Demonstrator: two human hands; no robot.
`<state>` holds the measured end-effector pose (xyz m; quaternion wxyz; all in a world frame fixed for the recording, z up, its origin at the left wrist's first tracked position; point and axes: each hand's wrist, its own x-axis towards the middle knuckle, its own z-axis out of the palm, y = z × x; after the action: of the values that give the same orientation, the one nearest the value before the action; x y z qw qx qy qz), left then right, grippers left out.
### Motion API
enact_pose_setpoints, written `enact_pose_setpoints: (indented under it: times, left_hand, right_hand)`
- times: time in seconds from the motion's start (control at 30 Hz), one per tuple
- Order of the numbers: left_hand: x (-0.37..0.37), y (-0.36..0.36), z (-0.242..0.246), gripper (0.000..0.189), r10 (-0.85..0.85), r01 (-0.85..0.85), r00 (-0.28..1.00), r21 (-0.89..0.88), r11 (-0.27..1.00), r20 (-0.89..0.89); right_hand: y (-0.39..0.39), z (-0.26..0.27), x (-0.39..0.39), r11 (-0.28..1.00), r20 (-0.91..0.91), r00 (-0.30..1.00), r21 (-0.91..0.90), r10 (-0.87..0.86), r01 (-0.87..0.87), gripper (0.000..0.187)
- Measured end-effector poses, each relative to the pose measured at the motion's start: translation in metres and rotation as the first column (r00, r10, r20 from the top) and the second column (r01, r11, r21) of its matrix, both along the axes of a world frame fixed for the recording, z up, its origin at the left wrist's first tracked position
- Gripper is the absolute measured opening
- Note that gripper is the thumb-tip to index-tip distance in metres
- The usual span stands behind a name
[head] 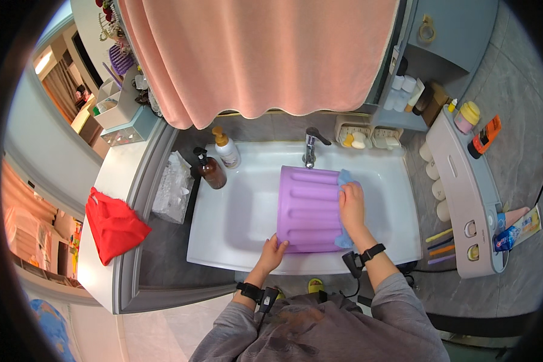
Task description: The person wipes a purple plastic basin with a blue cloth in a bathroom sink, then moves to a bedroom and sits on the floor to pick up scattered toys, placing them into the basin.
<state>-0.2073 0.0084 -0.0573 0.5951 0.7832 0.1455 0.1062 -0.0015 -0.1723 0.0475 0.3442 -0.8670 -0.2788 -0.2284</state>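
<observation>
A purple ribbed plastic bin lies on its side across the white washbasin, below the chrome faucet. My left hand grips its near left rim, with the thumb on the outside. At the bin's right end, my right hand holds a light blue cloth against the plastic. Parts of the cloth show above and below that hand. My right fingers are partly hidden by the back of the hand.
On the basin's left corner stand an amber pump bottle and a white pump bottle. Soap holders hang behind the basin. A toothbrush rack is on the right wall. A red cloth drapes over the left ledge.
</observation>
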Motion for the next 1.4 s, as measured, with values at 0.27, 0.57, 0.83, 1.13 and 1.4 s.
enact_pose_setpoints:
  times: [0.27, 0.57, 0.83, 1.13, 1.4]
  left_hand:
    - [-0.002, 0.005, 0.001, 0.027, -0.036, 0.036, 0.999, 0.013, 0.999, -0.019]
    - [-0.004, 0.007, 0.029, 0.025, -0.089, 0.084, 0.995, -0.096, 0.992, -0.045]
    - [0.005, 0.011, 0.047, 0.038, -0.232, 0.188, 0.97, -0.395, 0.899, -0.067]
    - [0.094, 0.024, 0.113, 0.042, 0.137, -0.144, 0.988, -0.114, 0.983, -0.066]
    - [0.039, 0.005, 0.067, 0.029, 0.012, -0.004, 0.992, -0.057, 0.998, 0.129]
  right_hand:
    - [0.085, -0.003, -0.093, 0.909, -0.076, 0.911, 0.134, 0.406, -0.394, 0.023]
    - [0.049, -0.006, -0.108, 0.848, 0.099, 0.88, -0.336, 0.464, -0.409, 0.042]
    - [-0.069, -0.043, -0.065, 0.973, 0.022, 0.997, -0.218, 0.08, -0.073, 0.036]
    - [-0.04, 0.03, -0.034, 0.935, -0.089, 0.994, 0.354, 0.067, -0.031, 0.03]
    - [0.036, 0.027, -0.082, 0.838, -0.032, 0.922, -0.407, 0.386, -0.364, 0.045]
